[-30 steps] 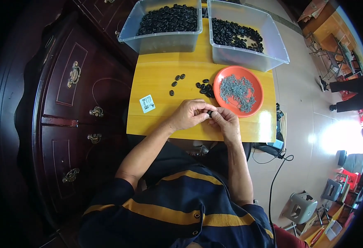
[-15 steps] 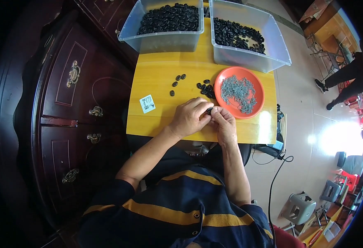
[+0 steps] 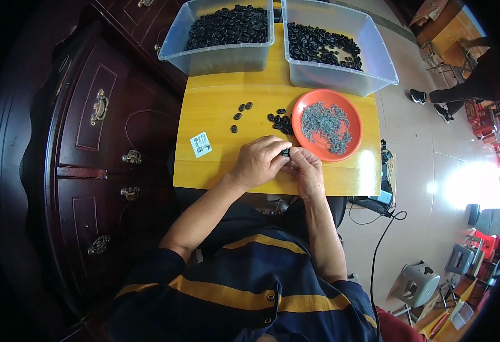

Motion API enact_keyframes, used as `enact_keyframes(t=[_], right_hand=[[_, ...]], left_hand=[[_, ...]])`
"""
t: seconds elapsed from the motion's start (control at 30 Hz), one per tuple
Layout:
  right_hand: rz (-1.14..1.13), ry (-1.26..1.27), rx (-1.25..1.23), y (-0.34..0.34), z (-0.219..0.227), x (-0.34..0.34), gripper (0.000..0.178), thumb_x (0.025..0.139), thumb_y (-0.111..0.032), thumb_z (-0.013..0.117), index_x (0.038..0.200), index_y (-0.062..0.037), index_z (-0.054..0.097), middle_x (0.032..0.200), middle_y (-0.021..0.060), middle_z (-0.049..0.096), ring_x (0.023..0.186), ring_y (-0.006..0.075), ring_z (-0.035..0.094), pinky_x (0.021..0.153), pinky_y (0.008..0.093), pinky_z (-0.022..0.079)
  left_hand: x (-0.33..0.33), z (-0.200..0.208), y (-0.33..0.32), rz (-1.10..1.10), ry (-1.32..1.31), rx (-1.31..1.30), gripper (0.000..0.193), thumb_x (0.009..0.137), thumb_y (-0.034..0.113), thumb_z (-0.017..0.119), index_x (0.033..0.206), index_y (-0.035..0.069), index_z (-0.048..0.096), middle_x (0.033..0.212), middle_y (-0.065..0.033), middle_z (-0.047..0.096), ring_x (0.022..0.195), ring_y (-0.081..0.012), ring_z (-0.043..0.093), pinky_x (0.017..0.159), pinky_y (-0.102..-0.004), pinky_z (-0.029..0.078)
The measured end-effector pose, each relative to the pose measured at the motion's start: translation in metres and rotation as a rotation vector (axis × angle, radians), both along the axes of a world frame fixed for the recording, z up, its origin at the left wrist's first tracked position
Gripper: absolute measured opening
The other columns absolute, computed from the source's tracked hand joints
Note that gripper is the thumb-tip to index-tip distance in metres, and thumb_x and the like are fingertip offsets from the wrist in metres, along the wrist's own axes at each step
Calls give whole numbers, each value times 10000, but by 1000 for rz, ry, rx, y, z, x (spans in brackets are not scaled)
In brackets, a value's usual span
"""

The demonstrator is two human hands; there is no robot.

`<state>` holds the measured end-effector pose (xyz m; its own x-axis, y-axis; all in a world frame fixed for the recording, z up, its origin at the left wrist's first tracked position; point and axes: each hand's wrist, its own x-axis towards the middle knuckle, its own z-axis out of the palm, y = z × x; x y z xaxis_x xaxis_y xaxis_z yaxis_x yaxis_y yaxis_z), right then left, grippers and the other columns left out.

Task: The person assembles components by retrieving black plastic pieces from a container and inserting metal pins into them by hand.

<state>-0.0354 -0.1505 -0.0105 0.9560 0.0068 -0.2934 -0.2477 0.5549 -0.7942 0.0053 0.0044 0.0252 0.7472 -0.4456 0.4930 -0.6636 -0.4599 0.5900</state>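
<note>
Both hands meet over the near part of the yellow table [image 3: 216, 171]. Between the fingertips of my left hand [image 3: 258, 161] and my right hand [image 3: 308, 170] is a small black oval plastic piece [image 3: 286, 152], mostly covered by the fingers. Both hands are closed on it. Just beyond them lies a cluster of similar black oval pieces [image 3: 281, 121], beside an orange-red plate [image 3: 356, 142] heaped with small grey metal pins or screws [image 3: 325, 124], too small to tell which. Several more black ovals [image 3: 237, 116] lie apart to the left.
Two clear plastic bins, a left one [image 3: 227, 61] and a right one [image 3: 335, 80], hold many black pieces at the table's far side. A white label [image 3: 201, 145] lies at left. Dark wooden cabinets [image 3: 90, 114] flank the table. Beyond the right side are a cable [image 3: 378, 251] and a grey stool [image 3: 418, 283].
My hands stay together, and the black piece between the fingers has turned slightly. The view has shifted a little. At the far right, a person's legs have moved.
</note>
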Motion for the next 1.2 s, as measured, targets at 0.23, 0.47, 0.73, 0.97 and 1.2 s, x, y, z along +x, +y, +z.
enact_keyframes(t=[0.23,0.47,0.73,0.97,1.2], right_hand=[[-1,-30,-65,-4,-16,-1,172,997,-197,587,978,-50,674,836,0,649,732,84,604,702,257,526],[-44,-10,-103,1,-10,-3,176,992,-192,596,972,-40,682,819,-6,639,724,81,591,701,250,517],[-78,-21,-61,9,-2,3,179,976,-189,616,905,-46,696,761,-41,622,686,38,526,644,202,412],[-93,-35,-195,7,-5,-1,195,996,-184,586,903,-29,660,753,-45,581,682,44,505,634,208,405],[17,-137,-338,8,-18,-5,212,1016,-199,575,925,-13,618,756,15,625,682,78,556,642,224,455]], left_hand=[[-2,1,-3,1,29,-30,230,793,51,734,1008,24,659,908,-125,675,812,-314,676,690,-376,544],[1,-2,0,-11,25,-48,209,799,42,728,997,25,666,891,-122,675,797,-308,678,675,-364,544],[7,2,4,-21,87,-62,202,797,49,737,988,24,676,866,-113,679,783,-299,682,670,-359,546],[8,2,3,-76,136,-47,213,814,86,727,1016,33,687,864,-104,663,753,-275,671,661,-353,541],[9,7,19,-143,320,-43,201,805,86,717,997,36,684,802,-98,651,665,-224,637,623,-328,500]])
